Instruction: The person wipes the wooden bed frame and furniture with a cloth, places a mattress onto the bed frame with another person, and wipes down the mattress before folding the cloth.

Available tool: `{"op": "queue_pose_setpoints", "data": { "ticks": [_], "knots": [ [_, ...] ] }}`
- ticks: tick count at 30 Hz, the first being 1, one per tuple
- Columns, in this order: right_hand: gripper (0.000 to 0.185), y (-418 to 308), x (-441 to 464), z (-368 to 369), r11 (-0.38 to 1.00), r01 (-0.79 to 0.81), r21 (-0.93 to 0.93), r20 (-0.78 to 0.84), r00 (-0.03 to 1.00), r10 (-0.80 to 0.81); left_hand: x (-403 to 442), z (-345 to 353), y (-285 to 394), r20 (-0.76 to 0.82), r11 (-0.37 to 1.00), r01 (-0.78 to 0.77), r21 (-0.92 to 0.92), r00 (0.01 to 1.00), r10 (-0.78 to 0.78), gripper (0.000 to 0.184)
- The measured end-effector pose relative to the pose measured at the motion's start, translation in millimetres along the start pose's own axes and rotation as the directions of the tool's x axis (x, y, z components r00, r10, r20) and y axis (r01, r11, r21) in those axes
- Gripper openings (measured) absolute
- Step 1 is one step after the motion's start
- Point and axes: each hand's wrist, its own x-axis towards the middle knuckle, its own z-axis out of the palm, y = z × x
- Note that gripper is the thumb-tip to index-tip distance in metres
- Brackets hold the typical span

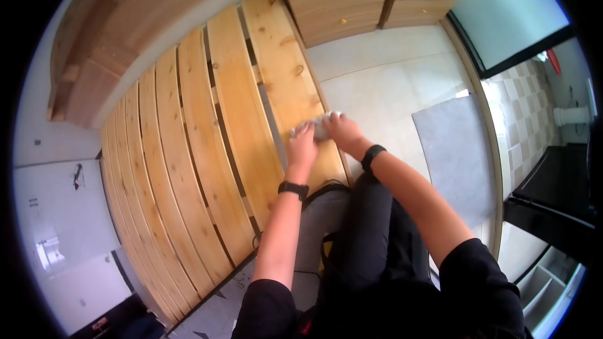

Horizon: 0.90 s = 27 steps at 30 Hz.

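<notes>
Both of my hands meet over a small grey-white cloth (320, 129) at the edge of the slatted wooden bed frame (235, 100). My left hand (303, 145) has its fingers closed on the cloth's left side. On the other side of it, my right hand (344, 132) grips the cloth near the outer edge of the last slat. The cloth is bunched up and partly hidden under the fingers. A black band sits on each wrist.
A wooden drawer cabinet (333, 9) with yellow knobs stands beyond the frame. A grey mat (455, 150) lies on the floor at the right, by a doorway to a checkered floor (521, 113). A grey bag (323, 213) is beside my legs.
</notes>
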Motion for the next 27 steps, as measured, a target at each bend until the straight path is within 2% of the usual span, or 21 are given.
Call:
{"op": "queue_pose_setpoints", "data": {
  "ticks": [2,4,5,8,10,12,13,14,15,16,17,18,20,21,22,23,24,25,26,27],
  "knots": [
    [0.025,3.3,-24.8,1.4,0.997,0.079,-0.001,0.078,0.994,-0.079,-24.8,7.6,10.5,-0.022,0.998,-0.059,-0.005,0.998,0.059,0.032],
    [0.016,12.4,-48.0,5.5,0.986,0.145,0.083,0.126,0.98,-0.155,-41.8,-11.3,41.7,0.196,0.997,0.021,0.076,0.98,-0.036,0.025],
    [0.012,17.4,-63.0,6.0,0.963,0.265,0.041,0.102,0.958,-0.268,-57.3,26.9,25.3,0.098,0.959,-0.184,0.216,0.981,0.166,0.018],
    [0.015,40.6,-84.0,-1.7,0.923,0.381,0.055,0.119,0.915,-0.385,-69.0,23.4,52.5,0.058,0.945,-0.28,0.167,0.96,0.275,0.033],
    [0.019,63.7,-85.9,-19.9,0.922,0.356,0.156,0.196,0.903,-0.382,-48.4,10.2,77.2,0.219,0.961,-0.253,0.107,0.949,0.226,0.041],
    [0.024,100.4,-69.0,-24.4,0.927,0.334,0.169,0.245,0.897,-0.368,-9.3,0.0,110.5,0.394,0.969,-0.205,0.135,0.909,0.137,0.041],
    [0.029,117.0,-64.5,-19.2,0.928,0.321,0.19,0.299,0.881,-0.366,6.6,13.8,118.5,0.358,0.955,-0.269,0.123,0.91,0.21,0.036],
    [0.031,135.5,-61.6,-30.6,0.925,0.324,0.2,0.279,0.886,-0.371,29.0,11.0,139.0,0.406,0.915,-0.358,0.185,0.876,0.261,0.029],
    [0.03,151.7,-64.3,-17.8,0.918,0.384,0.098,-0.07,0.923,-0.379,46.2,10.5,153.2,0.421,0.895,-0.417,0.157,0.848,0.322,0.023],
    [0.035,175.6,-55.6,-59.5,0.865,0.501,-0.005,0.144,0.857,-0.495,76.0,7.1,175.3,0.479,0.857,-0.485,0.173,0.802,0.357,0.022],
    [0.039,185.7,-56.6,-45.8,0.932,0.269,0.241,0.421,0.837,-0.35,83.6,13.9,181.6,0.388,0.823,-0.541,0.175,0.806,0.447,0.021],
    [0.042,203.0,-62.8,-37.8,0.816,-0.203,0.541,0.437,0.897,-0.066,104.4,21.3,188.2,0.39,0.83,-0.532,0.166,0.809,0.44,0.021],
    [0.039,217.3,-94.8,-48.4,0.596,-0.406,0.693,0.475,0.879,0.046,108.1,14.7,202.1,0.299,0.883,-0.463,0.076,0.856,0.422,0.021],
    [0.035,220.0,-109.6,-63.4,0.551,-0.482,0.681,0.529,0.844,0.085,106.2,2.8,211.9,0.467,0.948,-0.318,-0.002,0.838,0.282,0.025],
    [0.031,220.9,-122.7,-81.8,0.503,-0.554,0.663,0.578,0.806,0.125,101.3,-9.1,217.8,0.473,0.957,-0.277,-0.089,0.834,0.286,0.03],
    [0.027,218.4,-137.6,-95.1,0.575,-0.443,0.688,0.453,0.881,0.137,94.7,-18.9,221.8,0.46,0.958,-0.202,-0.201,0.844,0.275,0.031],
    [0.024,213.3,-150.7,-107.7,0.643,-0.326,0.693,0.311,0.94,0.141,92.8,-36.3,227.9,0.572,0.96,-0.06,-0.273,0.793,0.212,0.032],
    [0.021,206.8,-158.8,-136.4,0.65,-0.232,0.724,0.209,0.971,0.114,97.3,-64.9,241.1,0.575,0.935,0.065,-0.349,0.802,0.159,0.035],
    [0.019,200.2,-162.8,-175.1,0.658,-0.128,0.742,0.102,0.992,0.078,92.0,-80.8,244.8,0.53,0.917,0.116,-0.383,0.84,0.115,0.034],
    [0.017,195.0,-161.5,-216.1,0.679,-0.077,0.73,0.076,0.997,0.032,87.2,-101.9,249.5,0.449,0.908,0.123,-0.402,0.89,0.079,0.035]
  ]
}}
